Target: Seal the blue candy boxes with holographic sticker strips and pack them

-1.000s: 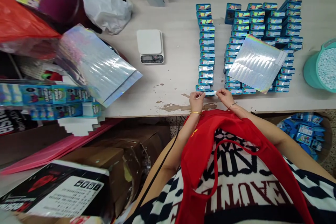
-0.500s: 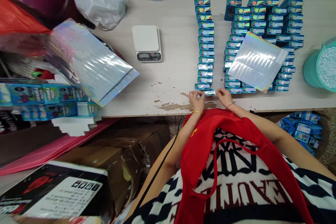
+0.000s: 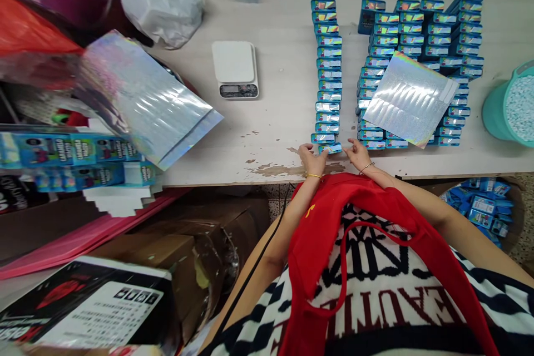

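Observation:
A small blue box (image 3: 330, 148) with a shiny label on its upward face lies at the near end of a column of similar blue boxes (image 3: 329, 74). My left hand (image 3: 314, 161) has its thumb against the left end of this box, with the fingers bent beside it. Just off the box's right end is my right hand (image 3: 359, 156), thumb and forefinger slightly apart, with nothing visible between them. Several more columns of blue boxes (image 3: 384, 29) stand to the right, partly under a silvery holographic sheet (image 3: 411, 99).
A white scale (image 3: 234, 64) sits left of the column. Farther left are holographic sheets (image 3: 154, 100), a white plastic bag (image 3: 161, 5) and packed blue boxes (image 3: 104, 147). At the right stand a teal bucket (image 3: 496, 111) and, below the table, a container of blue packs (image 3: 484, 206).
The box between my hands has tipped so more of its labelled face shows. My right fingers have parted and drawn slightly away from it. The view has shifted slightly.

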A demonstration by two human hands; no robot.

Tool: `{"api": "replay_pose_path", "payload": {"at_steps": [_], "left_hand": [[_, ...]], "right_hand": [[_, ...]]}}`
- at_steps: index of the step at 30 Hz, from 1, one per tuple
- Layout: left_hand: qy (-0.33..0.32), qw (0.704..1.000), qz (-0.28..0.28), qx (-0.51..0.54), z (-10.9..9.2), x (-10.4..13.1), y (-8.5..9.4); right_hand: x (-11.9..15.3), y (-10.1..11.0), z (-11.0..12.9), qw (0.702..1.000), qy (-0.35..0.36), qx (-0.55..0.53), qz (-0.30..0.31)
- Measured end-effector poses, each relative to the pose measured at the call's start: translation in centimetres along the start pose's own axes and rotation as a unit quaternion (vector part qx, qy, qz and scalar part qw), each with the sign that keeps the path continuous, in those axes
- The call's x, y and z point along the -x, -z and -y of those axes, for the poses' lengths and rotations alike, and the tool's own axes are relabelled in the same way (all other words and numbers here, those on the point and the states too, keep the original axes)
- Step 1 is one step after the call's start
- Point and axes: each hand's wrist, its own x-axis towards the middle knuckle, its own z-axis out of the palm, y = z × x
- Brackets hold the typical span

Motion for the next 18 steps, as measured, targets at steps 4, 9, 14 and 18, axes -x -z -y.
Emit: {"api": "replay_pose_path", "payload": {"at_steps": [4,9,14,18], "left_hand": [[0.041,0.996,0.029,0.071,1.0,-0.8,-0.2],[0.118,0.986,0.074,0.095,1.4,-1.4,-0.1],[0.105,0.990,0.071,0.060,0.9,-1.3,0.8],[0.048,0.995,-0.003,0.083,-0.3,-1.8,2.6]], "right_hand": [[0.9,0.2,0.5,0.993,-0.018,-0.045,0.111],[1.8,-0.2,1.8,0.975,-0.054,-0.050,0.209],[0.4,3.8,3.4,0.993,0.017,0.003,0.113],[-3.8,14.2,3.5,0.975,0.078,0.082,-0.191]]}}
